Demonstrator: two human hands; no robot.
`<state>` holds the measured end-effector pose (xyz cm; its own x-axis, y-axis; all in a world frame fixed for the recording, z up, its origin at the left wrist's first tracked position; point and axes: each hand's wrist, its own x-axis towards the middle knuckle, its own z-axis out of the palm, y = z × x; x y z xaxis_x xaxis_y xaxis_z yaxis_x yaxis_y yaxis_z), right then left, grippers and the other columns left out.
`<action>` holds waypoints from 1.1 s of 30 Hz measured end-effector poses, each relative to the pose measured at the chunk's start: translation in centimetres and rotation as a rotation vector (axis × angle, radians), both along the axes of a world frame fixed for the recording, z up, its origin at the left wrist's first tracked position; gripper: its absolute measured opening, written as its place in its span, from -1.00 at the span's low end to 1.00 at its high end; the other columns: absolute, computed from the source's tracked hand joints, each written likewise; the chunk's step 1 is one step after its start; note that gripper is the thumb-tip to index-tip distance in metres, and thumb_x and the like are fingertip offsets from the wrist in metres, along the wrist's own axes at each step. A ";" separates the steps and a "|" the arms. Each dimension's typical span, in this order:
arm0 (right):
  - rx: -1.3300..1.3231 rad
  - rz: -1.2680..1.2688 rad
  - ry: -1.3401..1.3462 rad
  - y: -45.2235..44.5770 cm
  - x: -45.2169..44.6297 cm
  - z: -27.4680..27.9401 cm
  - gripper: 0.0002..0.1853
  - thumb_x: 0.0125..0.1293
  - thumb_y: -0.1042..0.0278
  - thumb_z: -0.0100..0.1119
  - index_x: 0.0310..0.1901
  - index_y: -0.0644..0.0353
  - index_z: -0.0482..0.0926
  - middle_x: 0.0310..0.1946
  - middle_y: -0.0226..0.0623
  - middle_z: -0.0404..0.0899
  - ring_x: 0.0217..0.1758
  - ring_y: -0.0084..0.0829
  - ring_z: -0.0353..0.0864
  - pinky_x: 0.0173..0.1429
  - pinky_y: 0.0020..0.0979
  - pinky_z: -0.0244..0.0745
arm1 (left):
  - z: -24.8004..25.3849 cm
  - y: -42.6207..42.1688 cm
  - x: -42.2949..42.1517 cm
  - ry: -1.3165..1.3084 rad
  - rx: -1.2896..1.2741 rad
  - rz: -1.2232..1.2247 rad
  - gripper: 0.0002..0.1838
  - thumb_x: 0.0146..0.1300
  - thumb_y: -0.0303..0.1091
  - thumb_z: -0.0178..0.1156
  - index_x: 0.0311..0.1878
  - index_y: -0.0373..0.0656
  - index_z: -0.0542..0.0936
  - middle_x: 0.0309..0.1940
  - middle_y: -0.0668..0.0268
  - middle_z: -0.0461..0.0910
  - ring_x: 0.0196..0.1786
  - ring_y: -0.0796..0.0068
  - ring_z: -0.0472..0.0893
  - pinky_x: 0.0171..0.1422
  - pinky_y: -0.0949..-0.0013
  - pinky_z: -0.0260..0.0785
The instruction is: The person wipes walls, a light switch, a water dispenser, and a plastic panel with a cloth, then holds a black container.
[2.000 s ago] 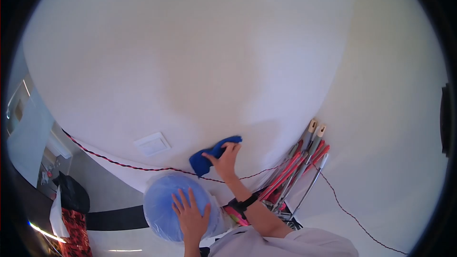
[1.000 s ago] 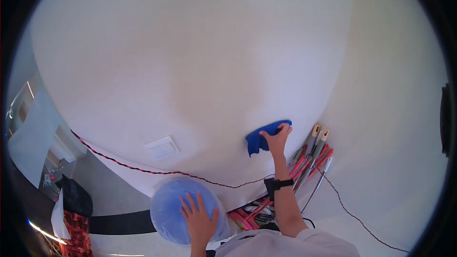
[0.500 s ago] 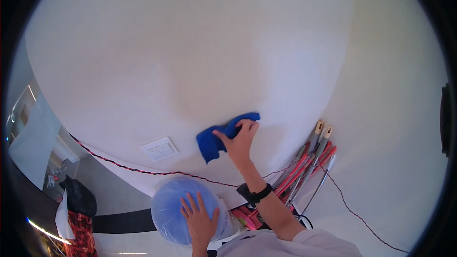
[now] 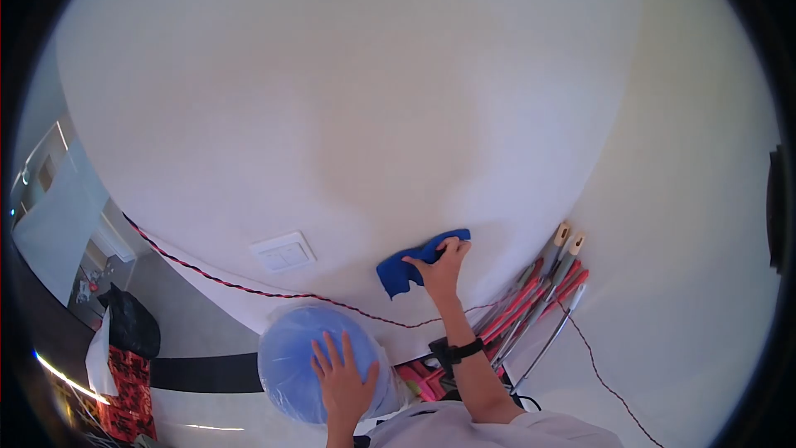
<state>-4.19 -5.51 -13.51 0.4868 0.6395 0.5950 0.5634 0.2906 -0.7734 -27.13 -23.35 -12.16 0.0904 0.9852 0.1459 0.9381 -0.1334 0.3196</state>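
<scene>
Against the white wall (image 4: 398, 99), my right hand (image 4: 445, 270) grips a blue cloth (image 4: 400, 272), thumb on its face and fingers curled over its upper edge. A dark band circles that wrist. My left hand (image 4: 344, 383) lies flat with fingers spread on top of a blue, plastic-wrapped water jug (image 4: 290, 357). To the left of the cloth, a white light switch (image 4: 283, 252) is set in the wall.
A red-and-black twisted cord (image 4: 224, 282) runs along the wall below the switch. Several red and grey poles (image 4: 531, 307) lean in the corner at right. A black bag (image 4: 133, 323) sits at far left above red patterned fabric (image 4: 128, 390).
My right hand has slid the blue cloth down and to the right along the wall. My left hand stays on the jug. The view has shifted slightly.
</scene>
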 end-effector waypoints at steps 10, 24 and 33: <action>-0.006 -0.228 0.121 2.6 11.5 -3.1 -0.24 -0.17 0.18 0.75 -0.14 0.24 0.30 -0.11 -0.13 0.18 -0.09 -0.16 0.24 0.07 -0.19 0.29 | -0.2 -0.2 -0.2 -0.029 0.021 0.001 -0.13 0.38 0.16 0.11 0.57 -0.23 0.16 0.55 -0.25 0.03 0.58 -0.44 -0.06 0.58 -0.33 -0.15; 0.287 -0.115 0.126 1.8 0.6 13.8 -0.20 -0.25 -0.01 0.77 -0.10 0.17 0.38 -0.13 -0.17 0.21 -0.07 -0.18 0.23 0.03 -0.26 0.29 | 0.2 0.3 0.9 0.037 -0.007 0.045 -0.12 0.34 0.10 0.16 0.58 -0.17 0.13 0.57 -0.19 0.02 0.59 -0.40 -0.06 0.59 -0.31 -0.15; 0.137 0.053 0.084 -0.4 -5.9 7.4 -0.21 -0.20 -0.02 0.76 -0.16 0.21 0.35 -0.16 -0.18 0.14 -0.10 -0.22 0.18 0.02 -0.25 0.28 | -0.2 0.1 1.0 0.054 0.017 0.089 -0.11 0.28 0.10 0.24 0.57 -0.11 0.19 0.56 -0.14 0.07 0.59 -0.34 0.00 0.59 -0.24 -0.10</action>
<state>-10.11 -5.87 -6.07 0.5058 0.5818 0.6369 0.4796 0.4241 -0.7682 -26.10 -23.25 -12.41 0.0112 0.9871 0.1600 0.9622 -0.0542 0.2668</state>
